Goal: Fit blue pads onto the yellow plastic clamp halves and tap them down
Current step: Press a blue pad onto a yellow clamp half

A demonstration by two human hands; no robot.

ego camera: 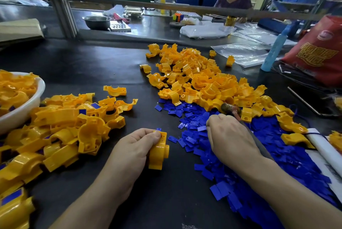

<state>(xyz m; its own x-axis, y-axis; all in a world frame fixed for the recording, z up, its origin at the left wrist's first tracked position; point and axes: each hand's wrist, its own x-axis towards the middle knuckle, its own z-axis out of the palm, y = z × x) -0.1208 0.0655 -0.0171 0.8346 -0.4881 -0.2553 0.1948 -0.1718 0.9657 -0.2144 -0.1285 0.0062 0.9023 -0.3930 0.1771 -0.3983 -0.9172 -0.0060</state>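
Our left hand (pixel 137 147) curled round one yellow plastic clamp half (pixel 159 152), near and central on the bench.
Our right hand (pixel 231 136) gripped a small brown-headed hammer (pixel 228 108), its fingertips down among the loose blue plastic pads (pixel 259 169) at near right. Padded halves filled the left heap (pixel 70 123) and the white bowl (pixel 38 97). The big far heap of bare halves (pixel 194 78) suggested to us that much remained.
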